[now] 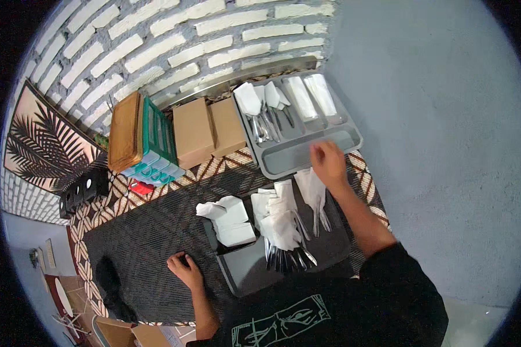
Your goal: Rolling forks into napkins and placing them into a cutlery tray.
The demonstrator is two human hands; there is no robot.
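My right hand point(328, 165) hovers with curled fingers over the near edge of a grey cutlery tray point(282, 157); whether anything is pinched in it is hidden. In that tray's left compartments lie cutlery pieces point(265, 126) with white napkins around their handles. White wrapped bundles point(301, 97) fill two compartments on the right. Closer to me, a dark grey tray point(243, 271) carries a pile of napkin-wrapped cutlery point(282, 230) and a separate wrapped group point(314, 199). My left hand point(186, 270) rests on the dark mat, thumb and fingers apart, holding nothing.
A black box point(219, 247) of folded white napkins point(232, 223) sits at the near tray's left corner. Behind are cardboard boxes point(195, 130), a teal drawer unit point(158, 130) with a wooden top, and a red object point(141, 187). A white brick wall point(230, 21) bounds the back.
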